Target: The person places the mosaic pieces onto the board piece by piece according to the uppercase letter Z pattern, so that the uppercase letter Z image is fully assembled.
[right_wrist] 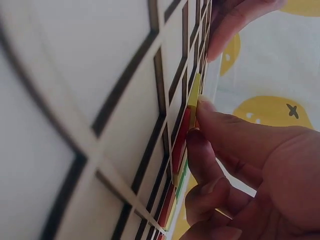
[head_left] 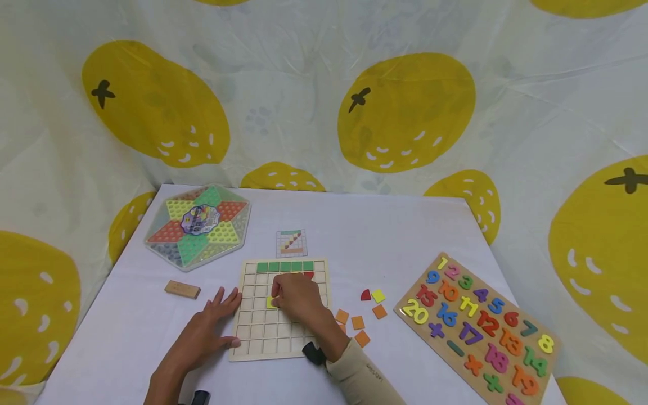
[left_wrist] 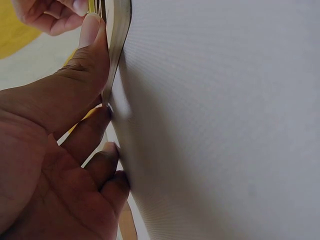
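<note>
A pale wooden grid board [head_left: 251, 333] lies on the table, with a row of green square tiles [head_left: 286, 266] near its far edge. My left hand [head_left: 210, 323] rests beside the board; its thumb and fingertips touch the left edge. My right hand [head_left: 298, 295] is over the middle of the grid, thumb and index finger pinching a yellow tile [head_left: 271, 302] at one cell. In the right wrist view the yellow tile [right_wrist: 194, 95] shows at the thumb tip. Red pieces [right_wrist: 181, 141] sit beyond it. A red piece [head_left: 309, 275] also shows past my knuckles, which hide other cells.
A small pattern card [head_left: 291, 243] lies behind the board. Loose orange squares [head_left: 358, 322], a red quarter-round piece [head_left: 366, 295] and a yellow square [head_left: 378, 295] lie right of it. Further right is a number puzzle [head_left: 476, 326]. A hexagonal game board [head_left: 199, 225] and wooden block [head_left: 183, 289] lie left.
</note>
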{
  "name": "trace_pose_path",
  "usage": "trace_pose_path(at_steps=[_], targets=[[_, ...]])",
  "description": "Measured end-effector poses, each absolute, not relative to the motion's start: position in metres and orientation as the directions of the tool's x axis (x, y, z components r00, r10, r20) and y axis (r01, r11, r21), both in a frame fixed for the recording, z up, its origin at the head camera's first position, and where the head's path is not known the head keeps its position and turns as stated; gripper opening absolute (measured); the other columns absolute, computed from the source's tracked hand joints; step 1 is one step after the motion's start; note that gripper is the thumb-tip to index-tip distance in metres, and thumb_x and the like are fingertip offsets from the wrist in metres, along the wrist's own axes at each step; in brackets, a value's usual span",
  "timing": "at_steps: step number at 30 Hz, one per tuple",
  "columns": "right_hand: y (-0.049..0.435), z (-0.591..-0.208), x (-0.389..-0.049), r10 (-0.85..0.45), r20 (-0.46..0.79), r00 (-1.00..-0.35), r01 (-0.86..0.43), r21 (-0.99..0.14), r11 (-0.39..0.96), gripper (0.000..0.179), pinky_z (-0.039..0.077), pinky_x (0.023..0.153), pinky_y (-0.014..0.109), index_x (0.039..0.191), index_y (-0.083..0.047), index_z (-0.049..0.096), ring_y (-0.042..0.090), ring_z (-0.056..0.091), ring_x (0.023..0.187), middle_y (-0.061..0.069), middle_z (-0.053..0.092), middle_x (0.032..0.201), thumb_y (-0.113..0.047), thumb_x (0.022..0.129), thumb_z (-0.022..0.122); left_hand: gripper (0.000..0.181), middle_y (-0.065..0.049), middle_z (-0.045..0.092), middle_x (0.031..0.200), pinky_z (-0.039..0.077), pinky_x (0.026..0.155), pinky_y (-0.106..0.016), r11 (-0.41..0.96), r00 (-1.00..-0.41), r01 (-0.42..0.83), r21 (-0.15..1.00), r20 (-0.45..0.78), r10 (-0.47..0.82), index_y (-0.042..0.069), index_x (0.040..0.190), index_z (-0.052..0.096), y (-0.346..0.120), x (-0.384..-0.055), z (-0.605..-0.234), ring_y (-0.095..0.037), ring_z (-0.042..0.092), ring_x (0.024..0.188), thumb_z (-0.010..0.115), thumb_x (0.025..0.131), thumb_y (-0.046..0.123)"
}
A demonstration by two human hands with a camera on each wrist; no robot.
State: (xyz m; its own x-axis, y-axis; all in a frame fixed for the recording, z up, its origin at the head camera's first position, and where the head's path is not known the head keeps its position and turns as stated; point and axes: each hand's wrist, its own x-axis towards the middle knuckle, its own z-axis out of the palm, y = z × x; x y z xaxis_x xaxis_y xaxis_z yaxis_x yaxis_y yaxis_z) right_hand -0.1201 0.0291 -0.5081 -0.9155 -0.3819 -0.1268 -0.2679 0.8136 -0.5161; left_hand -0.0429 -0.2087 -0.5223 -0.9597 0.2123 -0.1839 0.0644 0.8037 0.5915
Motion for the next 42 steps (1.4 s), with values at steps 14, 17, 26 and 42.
trace_pose_path(at_steps=[14,17,26,42], targets=[[0.028,-0.509,-0.120,-0.408,-0.099,-0.908,-0.307,-0.508,0.805,0.021,0.039,0.056,0.023,0.083,-0.026,0.069,0.005,0.051,0.068,-0.013,0.056,0.071,-0.023,0.085,0.090,0.105,-0.006,0.038,0.171,0.025,0.125,-0.073,0.801,-0.960,0.068,0.595,-0.180,0.215,0.014,0.161,0.046,-0.211,-0.041,-0.524,-0.046,0.022,0.162,0.097,0.070,0.029],[0.034,-0.509,-0.119,-0.405,-0.108,-0.908,-0.286,-0.546,0.787,0.017,0.039,0.055,0.023,0.088,-0.025,0.072,0.004,0.051,0.065,-0.013,0.056,0.070,-0.024,0.087,0.088,0.105,-0.006,0.038,0.171,0.025,0.125,-0.074,0.802,-0.958,0.070,0.593,-0.183,0.219,0.014,0.161,0.046,-0.211,-0.042,-0.525,-0.046,0.022,0.162,0.097,0.070,0.029],[0.066,-0.499,-0.113,-0.320,-0.073,-0.944,-0.207,-0.626,0.752,0.016,0.044,0.059,0.023,0.100,-0.024,0.075,0.006,0.056,0.070,-0.014,0.062,0.074,-0.024,0.088,0.086,0.108,-0.005,0.035,0.172,0.020,0.129,-0.069,0.807,-0.957,0.042,0.589,-0.209,0.202,0.016,0.162,0.044,-0.210,-0.044,-0.527,-0.043,0.018,0.164,0.097,0.070,0.029],[0.158,-0.485,-0.101,-0.013,-0.085,-0.996,0.043,-0.614,0.788,0.028,0.046,0.062,0.028,0.109,-0.024,0.077,0.016,0.056,0.077,-0.005,0.071,0.091,-0.020,0.085,0.090,0.107,-0.006,0.038,0.171,0.024,0.125,-0.074,0.822,-0.958,0.065,0.566,-0.195,0.210,0.015,0.162,0.046,-0.207,-0.042,-0.522,-0.044,0.021,0.163,0.097,0.069,0.031]])
